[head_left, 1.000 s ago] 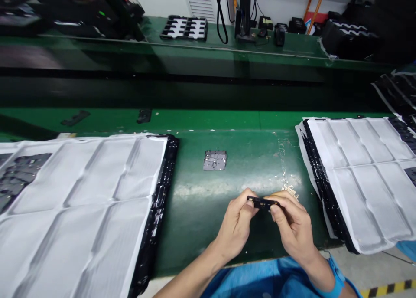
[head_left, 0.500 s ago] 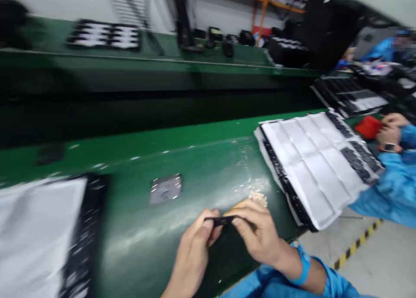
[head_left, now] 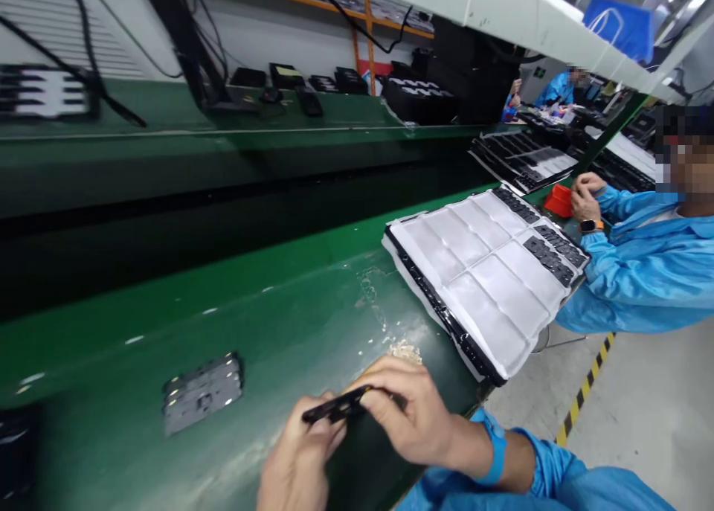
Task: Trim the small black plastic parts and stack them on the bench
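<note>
One black part [head_left: 339, 405], held at both ends

Left hand [head_left: 298, 451]: fingers closed on the near-left end. Right hand [head_left: 410, 410]: fingers gripping the opposite end. Part is tilted, its right end higher in view, above the green surface [head_left: 295, 325]. Dark plate [head_left: 204, 393] lies on the surface to the left, apart from both hands. Pale crumbs [head_left: 405, 351] just beyond right hand. White-lined tray [head_left: 496, 303] farther right; past it, a co-worker's hands [head_left: 587, 198] beside a red object [head_left: 559, 200].
</note>
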Tool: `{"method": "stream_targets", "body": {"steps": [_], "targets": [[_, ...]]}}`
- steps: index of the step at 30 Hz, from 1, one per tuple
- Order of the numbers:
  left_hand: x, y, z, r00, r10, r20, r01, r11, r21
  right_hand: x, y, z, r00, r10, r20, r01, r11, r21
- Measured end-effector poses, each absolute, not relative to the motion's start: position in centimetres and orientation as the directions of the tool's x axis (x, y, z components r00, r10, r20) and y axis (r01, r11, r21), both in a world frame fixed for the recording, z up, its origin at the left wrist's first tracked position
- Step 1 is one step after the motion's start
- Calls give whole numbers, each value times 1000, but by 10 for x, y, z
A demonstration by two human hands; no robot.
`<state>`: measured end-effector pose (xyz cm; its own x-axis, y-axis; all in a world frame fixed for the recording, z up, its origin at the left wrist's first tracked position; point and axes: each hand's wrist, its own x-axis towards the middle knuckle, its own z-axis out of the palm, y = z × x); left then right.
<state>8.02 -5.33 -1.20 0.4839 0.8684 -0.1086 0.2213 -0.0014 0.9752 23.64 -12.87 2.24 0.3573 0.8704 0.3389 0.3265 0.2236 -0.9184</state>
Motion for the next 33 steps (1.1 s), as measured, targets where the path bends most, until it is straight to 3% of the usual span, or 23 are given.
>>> {"method": "stream_targets", "body": {"steps": [5, 9, 11, 13, 19, 33], "targets": [[96, -64, -3, 646, 761, -52, 249, -146, 957, 253, -136, 25, 554, 798, 236, 210, 140, -968], [100, -53, 2, 715, 696, 57, 277, -358, 892, 263, -143, 21, 584, 796, 160, 129, 103, -986], [99, -46, 9, 719, 689, 86, 262, -384, 885, 264, -146, 20, 589, 795, 145, 113, 97, -989], [99, -42, 18, 702, 707, 81, 226, -329, 917, 263, -147, 20, 585, 799, 140, 114, 90, -989], [109, -46, 38, 595, 803, -43, -8, 59, 998, 254, -144, 23, 522, 836, 171, 150, 107, -983], [115, -47, 29, 511, 859, -21, -81, 73, 994, 244, -145, 21, 456, 857, 239, 268, 124, -955]]}}
